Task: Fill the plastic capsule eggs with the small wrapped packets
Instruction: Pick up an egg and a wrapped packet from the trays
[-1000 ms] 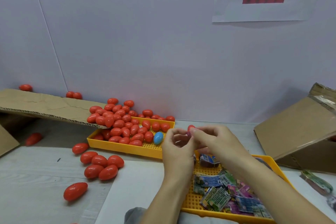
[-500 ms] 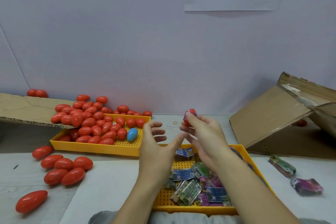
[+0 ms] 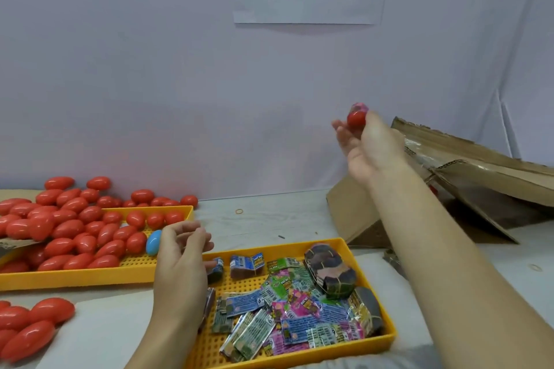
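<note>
Against smooth wall, right hand [image 3: 370, 143] grips glossy, seemingly filled egg [image 3: 356, 118].

Red capsule eggs [image 3: 69, 227] heaped in a yellow perforated tray [image 3: 90, 274], one blue egg [image 3: 153, 242], packets [image 3: 287, 308] printed blue, green and pink in a second yellow tray [image 3: 386, 320], brown cardboard box [image 3: 479, 164], white wall sign [image 3: 308, 9] with a red bar

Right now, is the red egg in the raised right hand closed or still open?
Cannot tell for sure. The right hand grips the red egg, and something pink shows at its top, perhaps a packet; no seam is visible.
</note>
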A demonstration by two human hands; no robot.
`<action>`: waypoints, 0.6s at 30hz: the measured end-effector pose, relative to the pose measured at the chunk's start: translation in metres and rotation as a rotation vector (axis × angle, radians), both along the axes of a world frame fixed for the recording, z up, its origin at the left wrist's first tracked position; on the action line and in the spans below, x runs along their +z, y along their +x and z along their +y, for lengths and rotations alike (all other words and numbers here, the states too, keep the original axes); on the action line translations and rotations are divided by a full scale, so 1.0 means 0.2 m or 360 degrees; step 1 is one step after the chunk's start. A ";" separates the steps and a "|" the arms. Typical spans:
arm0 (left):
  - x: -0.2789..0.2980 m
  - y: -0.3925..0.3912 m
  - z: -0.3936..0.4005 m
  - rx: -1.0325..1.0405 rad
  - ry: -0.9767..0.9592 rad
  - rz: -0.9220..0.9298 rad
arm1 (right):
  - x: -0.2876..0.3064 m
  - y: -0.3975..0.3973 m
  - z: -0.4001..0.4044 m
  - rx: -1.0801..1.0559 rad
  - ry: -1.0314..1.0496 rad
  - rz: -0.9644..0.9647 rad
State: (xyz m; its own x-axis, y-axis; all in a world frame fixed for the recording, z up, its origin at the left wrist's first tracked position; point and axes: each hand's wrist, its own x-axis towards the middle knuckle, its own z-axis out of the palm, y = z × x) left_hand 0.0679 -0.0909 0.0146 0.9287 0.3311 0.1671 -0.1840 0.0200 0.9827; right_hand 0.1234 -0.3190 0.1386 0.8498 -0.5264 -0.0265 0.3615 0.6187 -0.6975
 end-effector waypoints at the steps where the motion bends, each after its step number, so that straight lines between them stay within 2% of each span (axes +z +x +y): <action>1: 0.00 0.01 0.00 0.0000 0.0002 0.0002 | 0.06 0.01 -0.07 -0.0076 0.0110 -0.0045; 3: -0.01 0.02 0.00 0.0004 -0.0002 0.0007 | 0.10 0.03 -0.19 -0.0116 0.0350 -0.0130; 5: -0.02 0.02 0.00 0.0002 -0.0019 0.0011 | 0.07 0.04 -0.28 0.0030 0.0543 -0.0181; 7: -0.03 0.03 0.00 -0.0005 -0.0035 0.0018 | 0.00 0.03 -0.26 0.0315 0.0525 -0.0108; 8: -0.03 0.04 0.00 -0.0007 -0.0042 0.0021 | -0.05 0.03 -0.22 0.0420 0.0392 0.0003; 11: -0.02 0.04 -0.01 -0.0024 -0.0077 0.0018 | -0.22 -0.02 0.00 0.0749 -0.0266 0.0317; 15: 0.01 0.02 -0.05 -0.0070 -0.0124 0.0002 | -0.37 -0.13 0.26 0.1249 -0.1352 0.0441; 18: 0.02 0.00 -0.04 -0.0086 -0.0106 -0.0005 | -0.43 -0.19 0.41 0.1130 -0.2186 0.0409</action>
